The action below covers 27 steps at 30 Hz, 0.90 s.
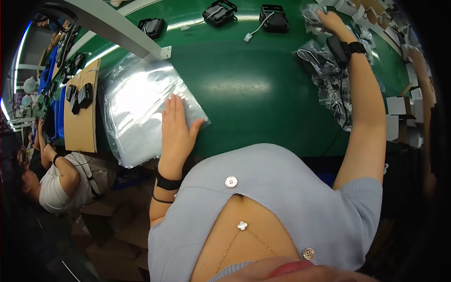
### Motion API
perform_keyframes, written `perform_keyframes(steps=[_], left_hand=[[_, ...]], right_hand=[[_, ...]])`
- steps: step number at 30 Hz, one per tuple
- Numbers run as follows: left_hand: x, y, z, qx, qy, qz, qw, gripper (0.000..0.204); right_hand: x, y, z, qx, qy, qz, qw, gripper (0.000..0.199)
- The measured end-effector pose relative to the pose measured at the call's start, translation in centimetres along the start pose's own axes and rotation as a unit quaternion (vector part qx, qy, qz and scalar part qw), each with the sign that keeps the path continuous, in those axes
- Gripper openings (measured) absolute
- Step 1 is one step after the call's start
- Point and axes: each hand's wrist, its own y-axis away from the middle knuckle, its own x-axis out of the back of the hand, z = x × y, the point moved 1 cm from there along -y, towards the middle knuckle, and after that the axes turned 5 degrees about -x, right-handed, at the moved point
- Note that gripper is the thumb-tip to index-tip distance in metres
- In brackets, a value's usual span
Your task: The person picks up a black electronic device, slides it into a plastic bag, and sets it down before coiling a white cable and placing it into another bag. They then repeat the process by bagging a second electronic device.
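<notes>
Head view, looking down over a green table (244, 89). Left hand (177, 129) pressed flat, fingers (170, 107) spread wide and straight, on the near right corner of a stack of clear plastic bags (136, 108) lying at the table's left side. Right hand (331, 22) stretched to the far right, fingers curled around a crinkled clear bag (312, 16), above a heap of bagged black cables (329, 80). Black devices with white cords (272, 19) along the far edge. Cardboard sheet (82, 115) carrying black parts left of the bag stack. Another person in a white shirt (58, 185) seated lower left.
</notes>
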Motion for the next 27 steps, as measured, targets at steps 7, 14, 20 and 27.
perform_keyframes(steps=[7, 14, 20, 27], left_hand=[[-1.4, -0.3, -0.1, 0.016, -0.135, -0.082, 0.987, 0.054], [-1.6, -0.5, -0.2, 0.007, -0.125, -0.063, 0.99, 0.054], [-1.6, -0.5, -0.3, 0.023, -0.114, -0.062, 0.991, 0.054], [-1.7, -0.4, -0.8, 0.038, -0.119, -0.044, 0.991, 0.051]], right_hand=[[-3.9, -0.5, -2.1, 0.424, 0.237, 0.143, 0.862, 0.023], [-11.4, 6.1, -8.7, 0.528, 0.286, -0.129, 0.789, 0.024], [-9.8, 1.3, -6.0, 0.357, 0.25, 0.161, 0.885, 0.02], [-9.7, 5.6, -10.0, 0.246, 0.554, 0.126, 0.785, 0.03]])
